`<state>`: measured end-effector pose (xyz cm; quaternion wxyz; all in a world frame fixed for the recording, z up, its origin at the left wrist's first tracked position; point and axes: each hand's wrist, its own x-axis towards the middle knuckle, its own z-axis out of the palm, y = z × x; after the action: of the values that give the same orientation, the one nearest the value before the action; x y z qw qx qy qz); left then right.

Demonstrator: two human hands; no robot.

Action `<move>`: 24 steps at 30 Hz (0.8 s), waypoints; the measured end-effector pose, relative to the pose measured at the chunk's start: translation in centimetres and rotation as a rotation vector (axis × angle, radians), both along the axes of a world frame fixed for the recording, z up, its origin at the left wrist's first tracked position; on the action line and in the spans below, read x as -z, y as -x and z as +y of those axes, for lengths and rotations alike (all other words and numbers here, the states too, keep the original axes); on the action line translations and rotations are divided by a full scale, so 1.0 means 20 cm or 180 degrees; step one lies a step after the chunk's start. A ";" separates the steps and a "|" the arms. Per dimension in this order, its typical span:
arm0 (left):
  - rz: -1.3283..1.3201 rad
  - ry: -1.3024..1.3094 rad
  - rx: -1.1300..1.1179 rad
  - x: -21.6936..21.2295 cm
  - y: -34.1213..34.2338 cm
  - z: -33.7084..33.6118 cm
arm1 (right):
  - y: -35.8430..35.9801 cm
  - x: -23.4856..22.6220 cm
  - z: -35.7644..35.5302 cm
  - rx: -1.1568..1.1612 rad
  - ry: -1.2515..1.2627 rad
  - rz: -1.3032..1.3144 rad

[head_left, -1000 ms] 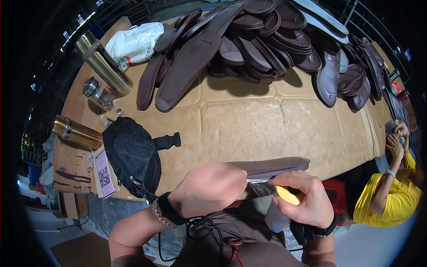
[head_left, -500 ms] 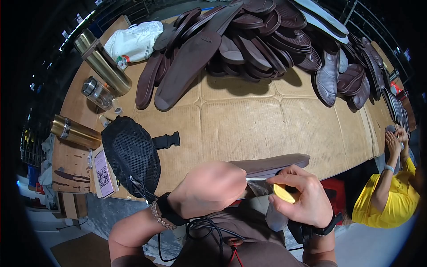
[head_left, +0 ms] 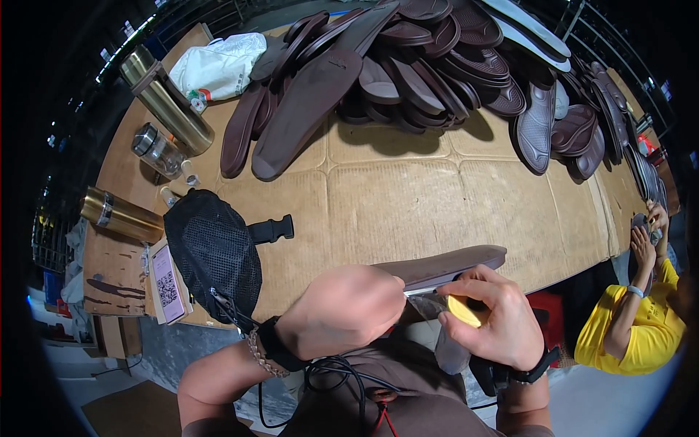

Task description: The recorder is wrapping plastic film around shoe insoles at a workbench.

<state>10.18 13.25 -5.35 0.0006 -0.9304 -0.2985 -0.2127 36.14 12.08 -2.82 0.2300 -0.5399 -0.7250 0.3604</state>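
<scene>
Both my hands meet over the table's front edge. My left hand [head_left: 342, 309] is closed, slightly blurred, its fingers mostly hidden behind its back. A thin silvery stick [head_left: 421, 292] spans from its fingertips toward my right index finger; its exact kind is unclear. My right hand [head_left: 502, 313] grips a clear container [head_left: 451, 355] with a yellow top [head_left: 463, 310], tilted below the fingers. Just beyond both hands a dark brown shoe sole [head_left: 455, 264] lies along the edge, partly covered by my left hand.
Brown soles [head_left: 408, 65] are heaped at the back. On the left stand gold flasks [head_left: 171, 102], a clear jar [head_left: 158, 151], a black mesh bag [head_left: 215, 255] and a card with a printed code [head_left: 167, 284]. Black cable [head_left: 342, 368] hangs at my waist. A person in yellow [head_left: 630, 328] works at right.
The yellow top has tilted a little in my right hand, and slightly more of the silvery stick shows. Both hands stay nearly in place. The co-worker's hands have shifted slightly.
</scene>
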 end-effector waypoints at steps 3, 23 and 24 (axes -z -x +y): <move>0.0074 0.0047 -0.0041 -0.01 0.00 0.00 | 0.00 -0.01 0.00 -0.0004 0.0002 -0.0055; 0.0179 0.0188 -0.0019 -0.02 -0.02 0.00 | 0.01 -0.01 0.01 0.0008 0.0029 -0.0140; 0.0183 0.0190 -0.0019 -0.02 -0.02 0.00 | 0.01 -0.01 0.01 0.0013 0.0026 -0.0133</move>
<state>10.56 13.20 -4.86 -0.0179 -0.9348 -0.3073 -0.1769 36.00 12.29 -2.58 0.2134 -0.5497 -0.7271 0.3516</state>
